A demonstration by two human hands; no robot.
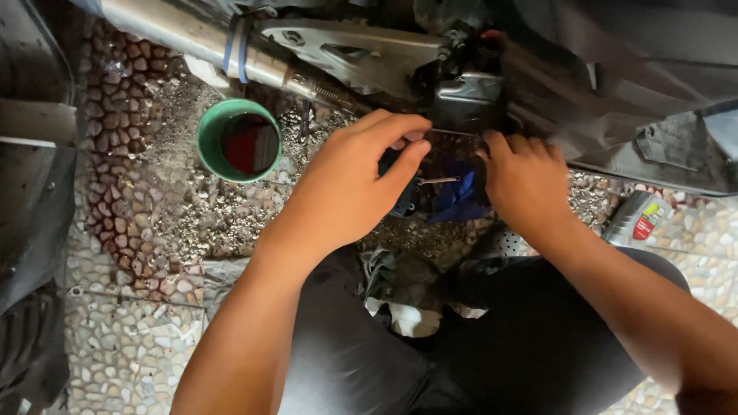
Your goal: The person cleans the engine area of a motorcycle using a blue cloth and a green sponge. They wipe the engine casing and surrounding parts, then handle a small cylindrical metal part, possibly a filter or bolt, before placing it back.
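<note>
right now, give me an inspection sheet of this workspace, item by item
surface: pebbled ground, stained dark near the top left, grit scattered about.
job's things: dark engine part under the motorcycle; blue cloth beneath it; thin metal piece between the hands.
clutter: green cup holding dark liquid; grey bottle at right; rags by the knees.
hands: left hand curled over a dark object, what it grips is hidden; right hand resting fingers at the engine part's lower edge.
cables: nothing seen.
surroundings: exhaust pipe with blue bands, silver frame arm, tyre at lower left.
</note>
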